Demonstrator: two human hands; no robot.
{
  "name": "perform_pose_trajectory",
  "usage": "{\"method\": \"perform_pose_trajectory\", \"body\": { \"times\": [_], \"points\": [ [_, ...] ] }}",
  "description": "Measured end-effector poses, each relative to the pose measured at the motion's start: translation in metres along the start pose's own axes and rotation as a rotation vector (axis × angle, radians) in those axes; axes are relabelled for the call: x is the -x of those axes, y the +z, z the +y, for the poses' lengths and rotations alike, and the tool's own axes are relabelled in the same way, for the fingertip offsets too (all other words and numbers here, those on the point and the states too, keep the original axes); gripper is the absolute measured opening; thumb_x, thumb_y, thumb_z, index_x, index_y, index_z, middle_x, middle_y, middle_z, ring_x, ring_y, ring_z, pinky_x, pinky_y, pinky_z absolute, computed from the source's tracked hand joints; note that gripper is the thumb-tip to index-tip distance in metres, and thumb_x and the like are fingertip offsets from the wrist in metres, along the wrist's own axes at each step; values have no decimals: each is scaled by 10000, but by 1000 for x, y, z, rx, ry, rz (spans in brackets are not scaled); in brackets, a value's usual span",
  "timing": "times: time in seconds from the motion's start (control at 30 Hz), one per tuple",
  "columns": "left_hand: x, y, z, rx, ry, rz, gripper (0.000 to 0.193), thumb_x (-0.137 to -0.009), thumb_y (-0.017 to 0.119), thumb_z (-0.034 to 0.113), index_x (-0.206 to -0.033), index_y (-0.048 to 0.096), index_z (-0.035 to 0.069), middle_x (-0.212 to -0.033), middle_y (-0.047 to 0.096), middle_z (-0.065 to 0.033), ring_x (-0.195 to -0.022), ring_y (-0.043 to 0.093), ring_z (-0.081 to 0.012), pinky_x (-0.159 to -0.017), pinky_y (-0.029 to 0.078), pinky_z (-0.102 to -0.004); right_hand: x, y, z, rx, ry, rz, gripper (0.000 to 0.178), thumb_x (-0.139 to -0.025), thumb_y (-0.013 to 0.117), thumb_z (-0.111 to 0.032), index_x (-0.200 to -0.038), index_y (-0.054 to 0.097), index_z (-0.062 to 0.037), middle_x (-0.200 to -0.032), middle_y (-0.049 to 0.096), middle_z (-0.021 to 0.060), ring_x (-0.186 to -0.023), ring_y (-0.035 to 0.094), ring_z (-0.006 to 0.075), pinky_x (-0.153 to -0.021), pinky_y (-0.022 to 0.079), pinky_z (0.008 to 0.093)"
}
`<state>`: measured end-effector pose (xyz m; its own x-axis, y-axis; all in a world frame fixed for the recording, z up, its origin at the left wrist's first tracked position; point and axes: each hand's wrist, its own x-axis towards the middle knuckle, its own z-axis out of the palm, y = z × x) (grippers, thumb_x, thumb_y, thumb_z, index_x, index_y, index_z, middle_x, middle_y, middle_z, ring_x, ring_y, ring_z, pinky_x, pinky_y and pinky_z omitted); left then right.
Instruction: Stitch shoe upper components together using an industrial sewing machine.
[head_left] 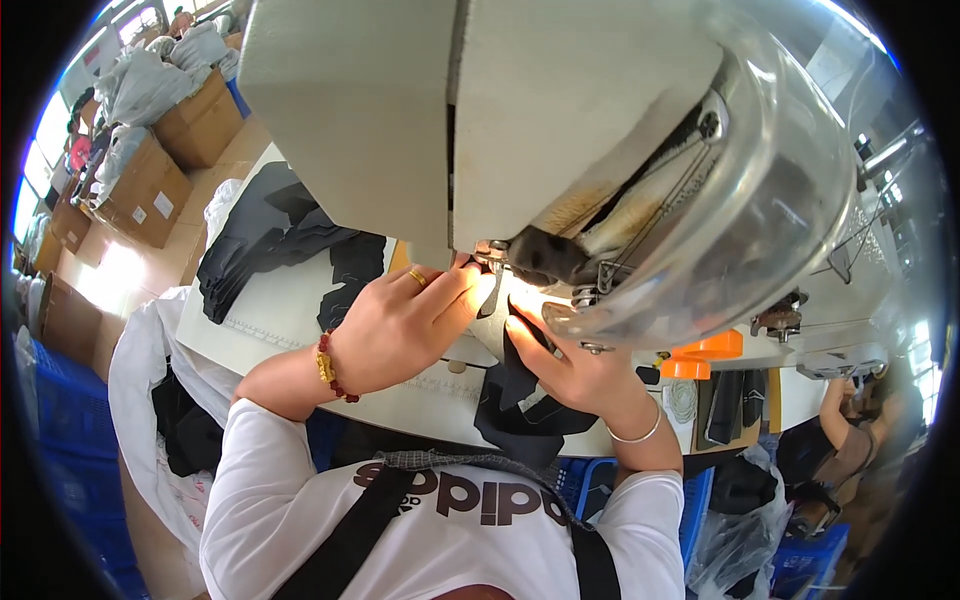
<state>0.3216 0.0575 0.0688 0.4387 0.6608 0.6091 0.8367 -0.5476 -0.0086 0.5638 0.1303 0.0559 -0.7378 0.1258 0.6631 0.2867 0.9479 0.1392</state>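
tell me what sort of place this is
Most likely a sewing workshop: an industrial sewing machine, a pile of black fabric pieces on its white table, and cardboard boxes beyond.

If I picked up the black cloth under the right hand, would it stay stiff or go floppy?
The black cloth would probably flop, since it bends and overlaps loosely by the right hand. It's likely light for its size, because it looks thin.
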Motion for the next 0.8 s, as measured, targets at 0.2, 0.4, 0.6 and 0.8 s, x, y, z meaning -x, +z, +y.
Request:
{"method": "perform_pose_trajectory", "body": {
  "times": [0.2,0.4,0.6,0.8],
  "points": [
    [1,-12,-11,33,99,-90,362,-721,716,60,-1079,662,68,-1200,622,-140,-863,698,-227,-710,573,-319,-3,-7,-6,81,-237,90,232,-718,753,-87,-923,672,-156,-1015,710,5,-846,701,189,-731,569,345],
    [1,-14,-14,70,145,-70,347,-706,717,28,-1046,664,73,-1179,616,-114,-804,683,-200,-663,559,-305,-6,-8,-14,40,-275,138,230,-682,736,-69,-900,686,-124,-1014,718,45,-804,680,152,-634,544,247],
    [-2,-18,-10,-18,175,-60,329,-699,717,26,-1020,659,70,-1161,617,-102,-755,669,-169,-622,543,-285,-5,-9,-13,12,-281,161,190,-667,745,-50,-845,686,-79,-994,727,61,-774,676,166,-658,576,259],
    [0,-13,-8,-69,108,-50,329,-703,717,48,-1026,672,91,-1152,630,-102,-702,650,-161,-610,534,-272,-10,-14,-6,102,-425,111,162,-685,737,-27,-833,689,-69,-997,728,72,-801,688,209,-809,624,359]
  ]
}}
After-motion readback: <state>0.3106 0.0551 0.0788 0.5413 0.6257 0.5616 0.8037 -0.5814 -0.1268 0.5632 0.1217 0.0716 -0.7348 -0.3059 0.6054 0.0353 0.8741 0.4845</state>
